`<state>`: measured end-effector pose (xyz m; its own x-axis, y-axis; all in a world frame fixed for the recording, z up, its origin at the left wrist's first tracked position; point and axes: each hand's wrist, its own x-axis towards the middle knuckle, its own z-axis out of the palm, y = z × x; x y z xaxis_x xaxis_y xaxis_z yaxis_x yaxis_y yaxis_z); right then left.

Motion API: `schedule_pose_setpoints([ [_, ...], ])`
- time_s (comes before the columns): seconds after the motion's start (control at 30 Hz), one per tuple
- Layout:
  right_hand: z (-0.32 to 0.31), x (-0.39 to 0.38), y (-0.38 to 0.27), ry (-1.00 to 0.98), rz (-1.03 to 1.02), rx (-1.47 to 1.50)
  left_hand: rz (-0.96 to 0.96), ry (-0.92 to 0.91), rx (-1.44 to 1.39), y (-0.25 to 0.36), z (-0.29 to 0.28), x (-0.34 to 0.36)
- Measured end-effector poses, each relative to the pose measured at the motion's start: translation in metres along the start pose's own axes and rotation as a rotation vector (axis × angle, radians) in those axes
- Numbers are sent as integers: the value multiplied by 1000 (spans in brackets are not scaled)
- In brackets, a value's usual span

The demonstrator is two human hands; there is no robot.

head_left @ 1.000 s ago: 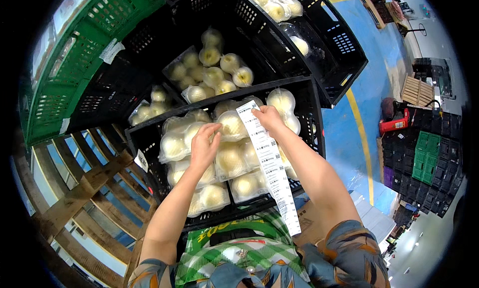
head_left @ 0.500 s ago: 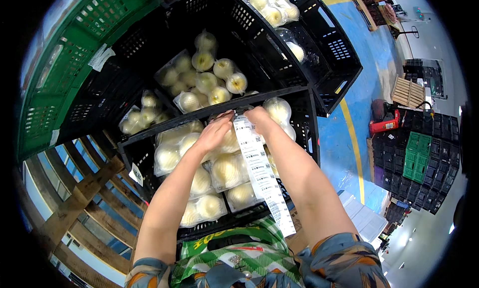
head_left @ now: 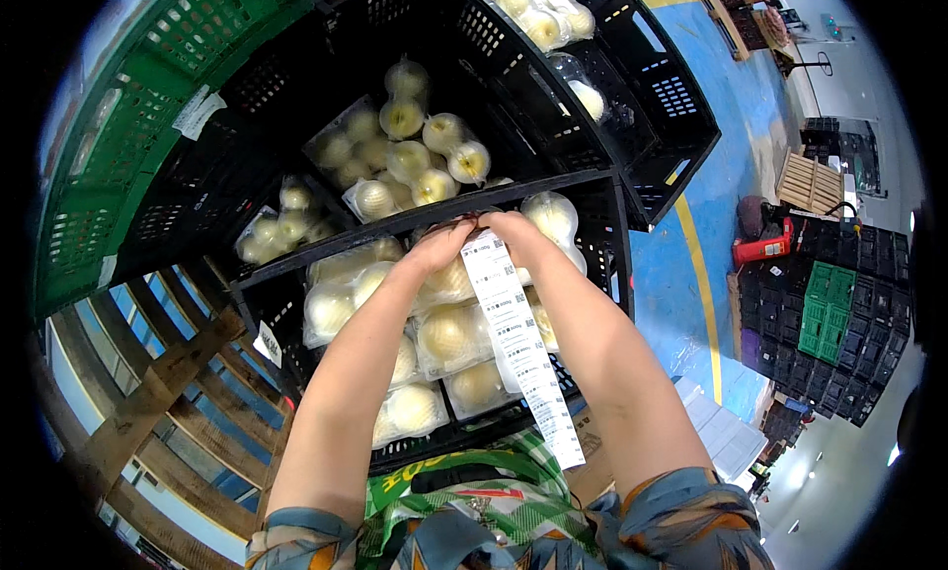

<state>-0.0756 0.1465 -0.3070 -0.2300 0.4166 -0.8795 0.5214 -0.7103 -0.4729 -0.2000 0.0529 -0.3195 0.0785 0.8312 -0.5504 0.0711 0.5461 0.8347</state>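
Observation:
A long white strip of printed labels [head_left: 512, 323] hangs from my hands down to my apron. At its upper end my right hand [head_left: 506, 230] pinches the strip from the right side. My left hand [head_left: 446, 242] meets it there from the left, fingers bent in against the strip's top; the fingertips are mostly hidden. Both hands are over a black crate [head_left: 617, 254] holding clear packs of pale yellow round fruit [head_left: 449, 338], some in foam nets. One fruit pack [head_left: 550, 217] lies just right of my right hand.
Beyond are a deep black crate [head_left: 568, 140] with more fruit packs [head_left: 410, 160] and another black crate [head_left: 681, 125]. A green crate [head_left: 148, 116] stands at the left, above a wooden pallet [head_left: 148, 402]. Stacked crates [head_left: 829, 308] stand across the blue floor [head_left: 691, 244].
My left hand has shifted right and drawn in, so the two hands now meet at the strip's top. The strip's upper end has shifted slightly.

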Motion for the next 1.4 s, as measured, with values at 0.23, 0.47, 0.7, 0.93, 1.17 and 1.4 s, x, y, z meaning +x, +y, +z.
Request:
schedule_pose_setpoints([
  [0.23, -2, -100, 8, -70, 138, -13, 32, -12, 78, -24, 3, 18],
  [0.47, -13, -191, 74, -278, -218, -156, 368, 219, 421, 4, 20, -65],
  [0.7, 15, -215, 89, -219, -590, -500, 68, 261, -865, 1, 64, -194],
  [0.93, 51, -219, 89, -182, -674, -372, 57, 321, -746, -10, 75, -232],
  [1.17, 63, -229, 86, -92, -705, -420, 128, 485, -623, 5, 78, -251],
  [1.4, 70, -235, 95, -55, -627, -537, 312, 743, -388, 5, 77, -260],
])
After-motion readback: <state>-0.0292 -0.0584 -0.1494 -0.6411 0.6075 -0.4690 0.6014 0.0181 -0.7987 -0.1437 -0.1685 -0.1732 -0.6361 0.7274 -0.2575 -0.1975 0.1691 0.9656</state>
